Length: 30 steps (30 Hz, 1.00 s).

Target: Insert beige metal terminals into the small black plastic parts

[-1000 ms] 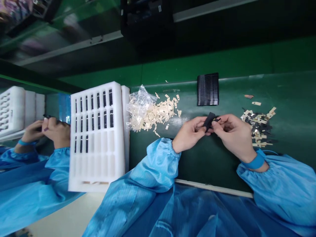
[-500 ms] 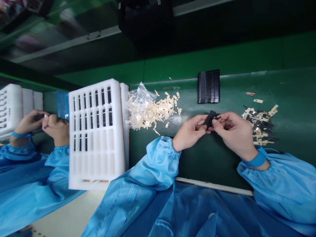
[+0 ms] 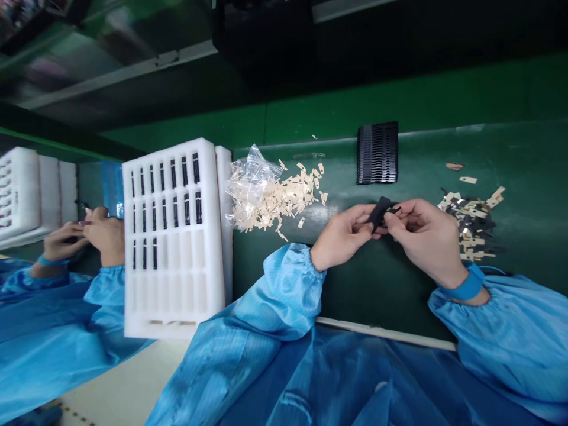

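My left hand (image 3: 344, 236) is closed on a black, flat, oblong part (image 3: 378, 213), its thumb lying along the near edge. Tilted, the part points up and to the right. From the other side my right hand (image 3: 421, 239) pinches a small dark tab (image 3: 394, 210) at the part's right edge; the fingers partly hide it. Whether the tab is joined to the part, I cannot tell. Just right of that hand lies a heap of cream and black slips (image 3: 473, 222). Behind the hands is a neat row of black parts (image 3: 377, 154).
To the left, a white foam tray (image 3: 173, 302) holds black parts in its upper slots. Beside it, cream tabs (image 3: 284, 201) spill from a clear plastic bag (image 3: 255, 171). A co-worker's hands (image 3: 104, 234) are at the far left. A dark shelf (image 3: 275, 77) overhangs the green bench.
My right hand has shifted slightly to the right, with the tab showing a little more. My left hand stays almost still. The co-worker's left hand has moved right and down.
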Each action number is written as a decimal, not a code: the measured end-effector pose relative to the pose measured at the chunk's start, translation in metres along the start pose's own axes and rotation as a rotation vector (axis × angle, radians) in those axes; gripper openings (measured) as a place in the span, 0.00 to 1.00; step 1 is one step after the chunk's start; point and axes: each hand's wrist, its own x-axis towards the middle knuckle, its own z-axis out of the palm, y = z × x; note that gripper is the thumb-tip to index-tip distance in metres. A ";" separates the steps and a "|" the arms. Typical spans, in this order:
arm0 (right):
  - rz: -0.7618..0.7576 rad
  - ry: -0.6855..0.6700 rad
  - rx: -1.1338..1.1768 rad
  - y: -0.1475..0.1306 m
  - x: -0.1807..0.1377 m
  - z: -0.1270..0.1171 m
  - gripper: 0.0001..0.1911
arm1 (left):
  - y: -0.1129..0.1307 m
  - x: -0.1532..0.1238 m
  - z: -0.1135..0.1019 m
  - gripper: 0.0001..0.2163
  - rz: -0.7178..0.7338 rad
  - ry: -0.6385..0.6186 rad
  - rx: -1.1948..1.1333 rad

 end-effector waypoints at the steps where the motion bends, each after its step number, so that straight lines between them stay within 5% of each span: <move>1: 0.000 -0.001 0.000 0.000 0.000 0.000 0.06 | 0.000 0.000 0.000 0.18 -0.001 -0.001 0.001; 30: -0.006 0.024 -0.065 -0.002 -0.002 0.003 0.07 | 0.001 -0.001 0.001 0.18 0.010 0.007 0.045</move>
